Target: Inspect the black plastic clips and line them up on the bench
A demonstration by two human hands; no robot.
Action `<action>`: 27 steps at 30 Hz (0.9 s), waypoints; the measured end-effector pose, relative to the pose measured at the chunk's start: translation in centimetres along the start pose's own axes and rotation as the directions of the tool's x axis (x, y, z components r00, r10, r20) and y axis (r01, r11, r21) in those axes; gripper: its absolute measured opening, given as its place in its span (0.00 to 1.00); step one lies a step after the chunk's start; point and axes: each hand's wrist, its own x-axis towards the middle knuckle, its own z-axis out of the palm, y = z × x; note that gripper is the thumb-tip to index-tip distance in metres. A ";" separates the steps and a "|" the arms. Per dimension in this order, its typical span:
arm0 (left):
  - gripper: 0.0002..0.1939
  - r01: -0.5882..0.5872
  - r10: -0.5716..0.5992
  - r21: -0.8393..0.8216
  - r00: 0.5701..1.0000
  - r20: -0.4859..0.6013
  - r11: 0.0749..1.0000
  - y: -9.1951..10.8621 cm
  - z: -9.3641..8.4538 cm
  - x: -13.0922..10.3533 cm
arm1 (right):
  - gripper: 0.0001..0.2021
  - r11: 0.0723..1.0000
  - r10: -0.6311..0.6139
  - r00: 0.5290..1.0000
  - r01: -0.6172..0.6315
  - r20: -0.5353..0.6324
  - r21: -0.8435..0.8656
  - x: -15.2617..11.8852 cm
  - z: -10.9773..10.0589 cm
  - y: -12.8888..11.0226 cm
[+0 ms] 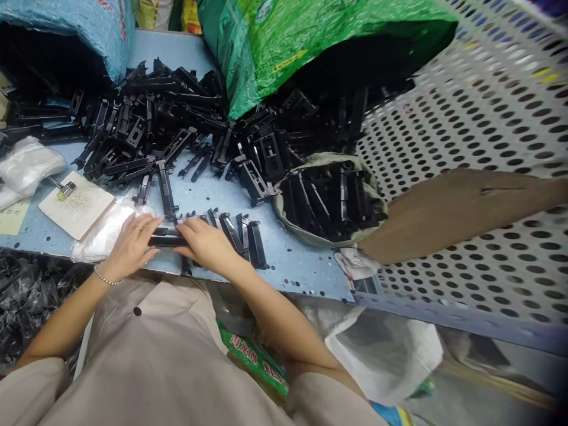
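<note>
My left hand (133, 245) and my right hand (206, 244) are at the front edge of the blue table, on either end of a long, narrow black plastic part (166, 241). Its ends are hidden under my fingers. Just behind it, a second dark strip shows between the hands; whether it belongs to the same part I cannot tell. To the right of my right hand stands a short row of similar black parts (251, 239) lying side by side. A clear plastic bag (100, 234) lies under and beside my left hand.
A heap of black parts (146, 118) spreads across the back, below a blue sack (89, 26) and a green sack (248, 59). A cloth-rimmed container (328, 239) holds more parts at right. A perforated metal panel (488, 142) bounds the right side. A pale square board (75, 207) lies left.
</note>
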 end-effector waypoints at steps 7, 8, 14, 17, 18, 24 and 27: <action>0.06 0.316 -0.300 0.086 0.941 -0.157 0.945 -1.6 2.8 -1.4 | 0.22 0.744 0.414 0.901 -0.253 -0.129 0.618 -2.3 3.3 2.4; 0.07 0.322 -0.311 0.095 0.944 -0.112 0.942 -1.9 3.2 -1.3 | 0.22 0.649 0.447 0.890 -0.255 -0.088 0.717 -2.4 4.0 2.2; 0.06 0.446 -0.529 -0.440 0.845 -0.078 0.779 -4.2 2.1 -1.3 | 0.23 -0.087 0.434 0.871 -0.214 0.230 0.973 -2.3 5.6 -0.6; 0.11 0.449 -0.618 -0.643 0.785 -0.048 0.621 -4.5 1.3 -1.5 | 0.25 -0.281 0.348 0.892 -0.194 0.289 0.940 -0.8 5.3 -2.3; 0.11 0.439 -0.619 -0.664 0.784 -0.046 0.605 -4.4 1.2 -1.6 | 0.25 -0.316 0.315 0.902 -0.195 0.297 0.928 0.0 5.4 -2.9; 0.08 0.395 -0.619 -0.678 0.778 -0.113 0.620 -3.5 0.7 -2.4 | 0.21 -0.424 0.284 0.888 -0.223 0.362 0.878 4.5 7.3 -4.5; 0.02 0.349 -0.558 -0.538 0.777 -0.291 0.767 -3.3 -0.2 -3.4 | 0.20 -0.378 0.458 0.832 -0.135 0.312 0.916 3.8 7.2 -3.9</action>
